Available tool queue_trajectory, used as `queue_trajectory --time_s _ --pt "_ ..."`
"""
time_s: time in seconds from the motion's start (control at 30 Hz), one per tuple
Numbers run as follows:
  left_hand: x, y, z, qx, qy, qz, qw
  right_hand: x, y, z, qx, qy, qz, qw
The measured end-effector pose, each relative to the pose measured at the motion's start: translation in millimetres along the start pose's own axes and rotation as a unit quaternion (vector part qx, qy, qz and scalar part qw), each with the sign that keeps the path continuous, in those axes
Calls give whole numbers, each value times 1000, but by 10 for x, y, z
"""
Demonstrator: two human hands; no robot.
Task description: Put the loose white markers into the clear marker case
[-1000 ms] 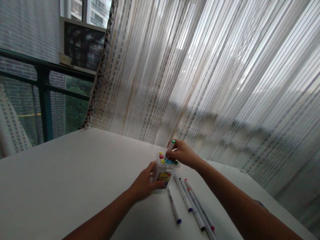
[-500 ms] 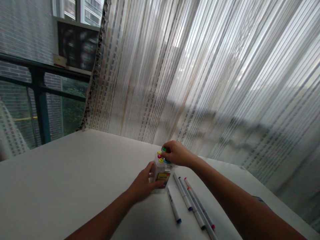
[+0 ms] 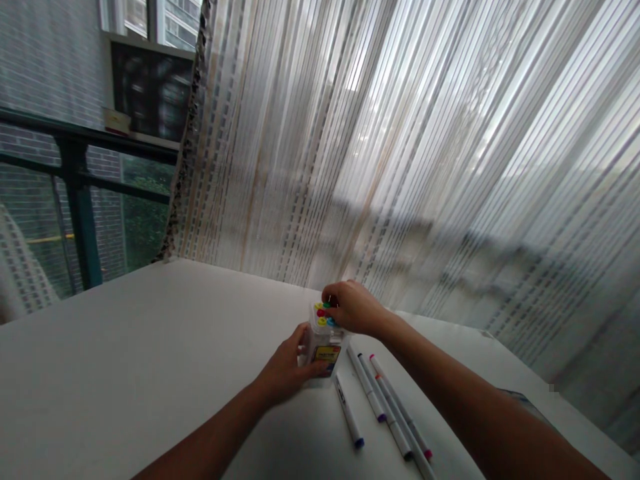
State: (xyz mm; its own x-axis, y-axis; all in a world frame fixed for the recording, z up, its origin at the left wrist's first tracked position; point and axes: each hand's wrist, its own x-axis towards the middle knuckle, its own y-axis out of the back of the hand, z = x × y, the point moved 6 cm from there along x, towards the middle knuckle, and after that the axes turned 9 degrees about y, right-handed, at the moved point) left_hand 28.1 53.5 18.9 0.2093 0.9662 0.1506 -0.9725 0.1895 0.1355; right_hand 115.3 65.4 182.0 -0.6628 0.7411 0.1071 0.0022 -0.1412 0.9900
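My left hand [image 3: 289,365] is wrapped around a clear plastic marker box [image 3: 311,332], its thumb across the front by a yellow and red label. Several coloured marker ends show in the box's open top: yellow [image 3: 322,321], red, blue and green. From the far right side my right hand [image 3: 355,308] reaches over the top, fingers curled round the green-capped marker [image 3: 327,305], which sits low among the others. Its fingertips are partly hidden. Beside the box on the table lies a loose white marker with a blue end [image 3: 350,417].
Several more white markers [image 3: 395,420] lie in a slanted bunch under my right forearm on the white table [image 3: 150,373]. A flat dark-edged object [image 3: 525,402] is partly hidden behind that forearm. A striped sheer curtain [image 3: 400,167] hangs along the table's far edge; a railing [image 3: 77,193] stands left.
The green-capped marker has gone down into the box, with my right fingers lower over it. My left hand and the box stay in place.
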Motion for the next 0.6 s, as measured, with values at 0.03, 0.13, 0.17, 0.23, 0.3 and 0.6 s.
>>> queue_trajectory --time_s 0.03,0.13,0.17,0.23,0.3,0.6 --pt "-1 0 -3 0 6 0 1000 2 -8 7 0 0 0 1000" --pt "-1 7 -11 2 17 6 1000 14 -31 30 4 -4 1 1000" --pt "0 8 -10 0 16 7 1000 18 -35 38 8 -7 2 1000" --pt "1 2 -6 -8 10 2 1000 24 -35 52 28 -8 6 1000" --pt "-1 -3 -3 -15 5 -3 1000 16 -9 77 59 -3 18 998" --pt "1 -2 -22 2 8 -1 1000 -212 99 295 159 40 -21 986"
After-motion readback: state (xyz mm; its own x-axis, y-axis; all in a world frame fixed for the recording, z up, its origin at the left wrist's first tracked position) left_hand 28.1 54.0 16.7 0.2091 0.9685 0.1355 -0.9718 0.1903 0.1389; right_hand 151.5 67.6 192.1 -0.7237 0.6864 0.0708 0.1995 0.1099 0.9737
